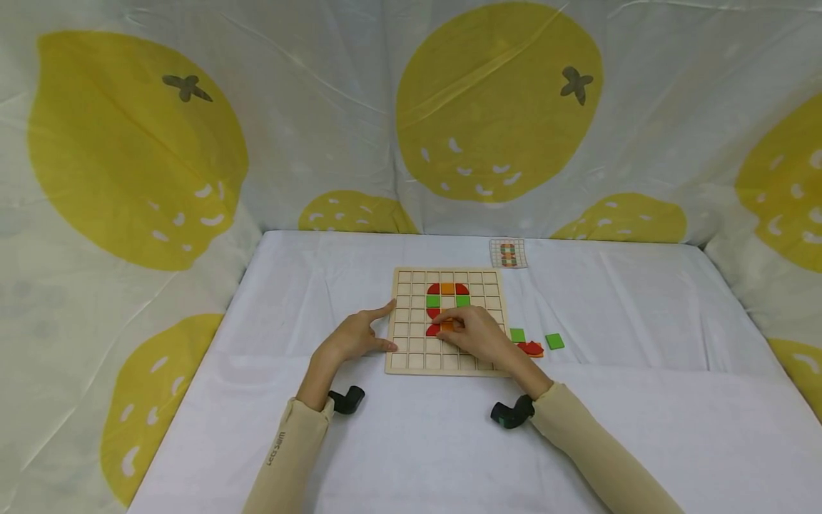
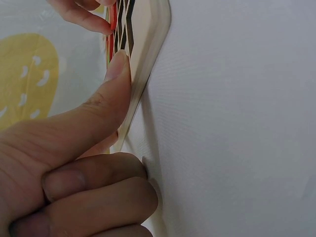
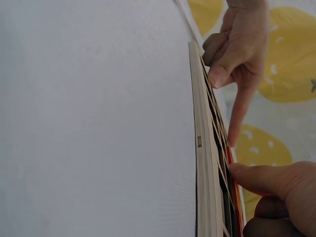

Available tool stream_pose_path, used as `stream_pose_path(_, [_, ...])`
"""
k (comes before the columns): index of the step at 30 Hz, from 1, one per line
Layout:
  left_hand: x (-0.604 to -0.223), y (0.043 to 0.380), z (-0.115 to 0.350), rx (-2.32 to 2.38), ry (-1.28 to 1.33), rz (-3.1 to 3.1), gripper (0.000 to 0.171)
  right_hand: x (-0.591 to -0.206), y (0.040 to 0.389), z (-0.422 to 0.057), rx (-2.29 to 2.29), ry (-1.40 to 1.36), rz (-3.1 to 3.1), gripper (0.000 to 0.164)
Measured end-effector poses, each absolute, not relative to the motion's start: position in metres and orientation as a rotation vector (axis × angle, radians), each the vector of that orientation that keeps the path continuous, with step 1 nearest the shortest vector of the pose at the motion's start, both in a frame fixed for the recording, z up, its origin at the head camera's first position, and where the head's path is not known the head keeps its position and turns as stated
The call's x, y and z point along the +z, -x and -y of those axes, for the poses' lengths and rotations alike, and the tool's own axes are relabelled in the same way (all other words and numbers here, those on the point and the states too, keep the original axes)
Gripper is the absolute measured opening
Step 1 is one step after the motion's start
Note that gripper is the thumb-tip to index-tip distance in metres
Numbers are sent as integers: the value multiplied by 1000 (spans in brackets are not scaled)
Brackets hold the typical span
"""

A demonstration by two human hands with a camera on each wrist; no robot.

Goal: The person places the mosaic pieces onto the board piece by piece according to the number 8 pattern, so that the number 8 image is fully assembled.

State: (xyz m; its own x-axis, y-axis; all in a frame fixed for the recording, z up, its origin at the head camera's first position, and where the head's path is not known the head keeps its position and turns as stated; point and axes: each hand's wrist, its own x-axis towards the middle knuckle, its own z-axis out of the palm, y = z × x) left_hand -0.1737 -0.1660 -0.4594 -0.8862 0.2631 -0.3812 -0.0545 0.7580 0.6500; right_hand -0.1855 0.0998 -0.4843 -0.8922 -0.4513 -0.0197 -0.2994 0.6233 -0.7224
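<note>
A square wooden grid board [image 1: 411, 364] lies on the white table, with red, orange and green pieces set in its middle cells. My left hand [image 1: 352, 337] is at the board's left edge, index finger and thumb extended against the frame; its other fingers are curled in the left wrist view. Over the middle of the board, my right hand [image 1: 478, 332] pinches a red quarter-round piece [image 1: 432, 331] between thumb and index finger, low at its cell. An orange square [image 1: 447, 326] shows partly under those fingers. The right wrist view has the right thumb [image 3: 252, 175] touching red at the board's surface.
Right of the board lie a green square [image 1: 517, 335], a small pile of red pieces [image 1: 530, 348] over orange, and another green square [image 1: 555, 341]. A pattern card [image 1: 508, 253] lies behind the board. Lemon-print cloth [image 1: 334, 107] hangs around the table.
</note>
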Motion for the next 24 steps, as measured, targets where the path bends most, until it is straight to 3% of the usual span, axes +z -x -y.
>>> stream_pose_path(14, [-460,174,164,971,-157,-2486,95,-485,184,-111,-1164,546,-2640,25])
stream_pose_path(24, [-459,174,165,957,-146,-2492,95,-471,176,-166,-1223,431,-2707,26])
